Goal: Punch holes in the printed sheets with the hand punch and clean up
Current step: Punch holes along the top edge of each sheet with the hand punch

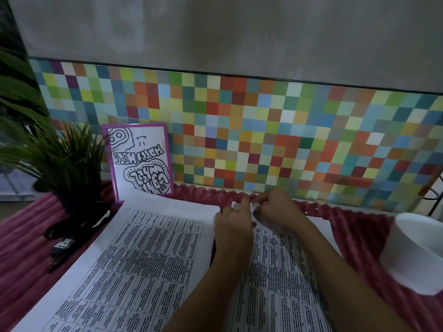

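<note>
Two printed sheets with dense tables lie side by side on a pink ribbed cloth, the left sheet [134, 259] and the right sheet [285, 271]. My left hand [233, 224] and my right hand [275, 209] are close together at the sheets' far edge. Both have curled fingers, and their tips are down on a small white patch of paper between them. What the fingertips pinch is too small to tell. A few tiny white paper dots [306, 212] lie on the cloth to the right of my hands. A black tool with a metal part [72, 232], probably the hand punch, lies left of the sheets.
A white bowl [417, 255] stands at the right on the pink cloth [21, 255]. A potted green plant [69, 164] and a pink-framed drawing [140, 161] stand at the back left against a wall of coloured tiles [263, 130]. A dark metal frame [437, 197] shows at the far right.
</note>
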`<state>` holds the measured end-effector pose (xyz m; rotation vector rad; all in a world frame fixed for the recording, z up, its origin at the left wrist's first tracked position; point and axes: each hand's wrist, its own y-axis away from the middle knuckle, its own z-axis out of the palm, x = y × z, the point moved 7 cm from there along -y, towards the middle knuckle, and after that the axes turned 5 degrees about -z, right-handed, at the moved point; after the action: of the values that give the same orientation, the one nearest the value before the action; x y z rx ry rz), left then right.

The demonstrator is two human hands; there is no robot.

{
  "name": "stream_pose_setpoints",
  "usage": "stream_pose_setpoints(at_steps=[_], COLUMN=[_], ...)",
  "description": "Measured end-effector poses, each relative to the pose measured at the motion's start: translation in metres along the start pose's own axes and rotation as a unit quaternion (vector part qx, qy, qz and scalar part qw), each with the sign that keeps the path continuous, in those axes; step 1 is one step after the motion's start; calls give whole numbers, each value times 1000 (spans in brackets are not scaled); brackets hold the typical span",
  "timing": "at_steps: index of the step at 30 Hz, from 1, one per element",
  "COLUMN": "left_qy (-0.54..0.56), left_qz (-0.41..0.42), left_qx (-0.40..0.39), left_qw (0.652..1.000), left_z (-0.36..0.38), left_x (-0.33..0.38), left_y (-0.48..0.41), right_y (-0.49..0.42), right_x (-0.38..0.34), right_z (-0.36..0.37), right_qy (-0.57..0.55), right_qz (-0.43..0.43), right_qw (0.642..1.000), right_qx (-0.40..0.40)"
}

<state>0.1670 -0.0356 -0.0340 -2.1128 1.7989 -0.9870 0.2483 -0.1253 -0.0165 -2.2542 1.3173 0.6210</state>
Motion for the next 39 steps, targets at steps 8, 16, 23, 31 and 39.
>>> stream_pose_setpoints(at_steps=[8,16,23,31,39], left_qy=[341,351,346,394,453], left_qz=[-179,-167,-178,-175,-184], left_qx=[7,19,-34,-113,-96], left_qw=[923,921,921,895,867], left_z=[-15,-18,-7,9,6], left_x=[-23,-22,-28,-28,-27], left_y=[-1,-4,-11,-15,-16], right_y=[-3,4,6,4,5], right_x=[6,-1,-11,-19,-32], right_z=[-23,-21,-24,-20,-26], right_qy=[-87,-75,-103,-64,22], right_qz=[22,20,-24,-42,-51], right_qw=[992,988,982,987,994], right_qx=[92,134,158,143,97])
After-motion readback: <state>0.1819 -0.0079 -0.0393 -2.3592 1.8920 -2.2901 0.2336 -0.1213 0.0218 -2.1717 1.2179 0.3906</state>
